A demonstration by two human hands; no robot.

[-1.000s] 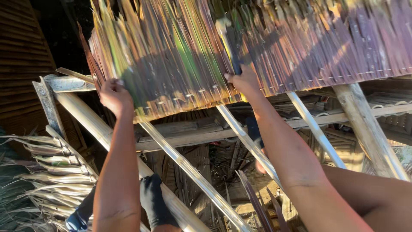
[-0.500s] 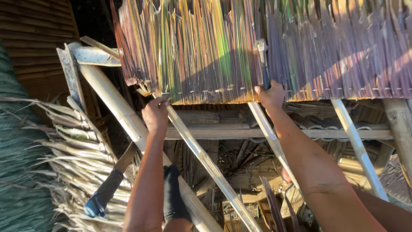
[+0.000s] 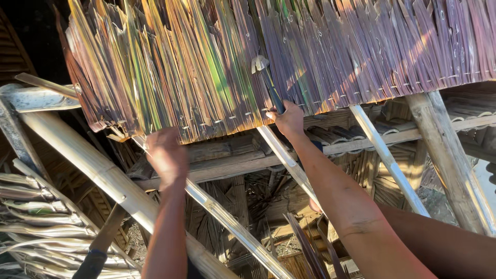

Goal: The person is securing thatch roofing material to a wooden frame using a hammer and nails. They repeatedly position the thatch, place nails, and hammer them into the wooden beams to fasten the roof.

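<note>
Head view shows your right hand [image 3: 287, 120] gripping a hammer [image 3: 268, 82] at the thatch panel's [image 3: 206, 67] lower edge, handle running up-left, head lying on the leaves. Your left hand [image 3: 166, 157], blurred, grip unclear, sits just below that edge, with open gaps between bamboo rafters [image 3: 232, 225] beneath.

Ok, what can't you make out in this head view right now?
- Left hand: motion-blurred, so its grip can't be read.
- Hammer handle end: hidden inside the right hand.
- Thatch panel top: cut off by the upper edge.
- Ground below: blocked by bamboo poles.
</note>
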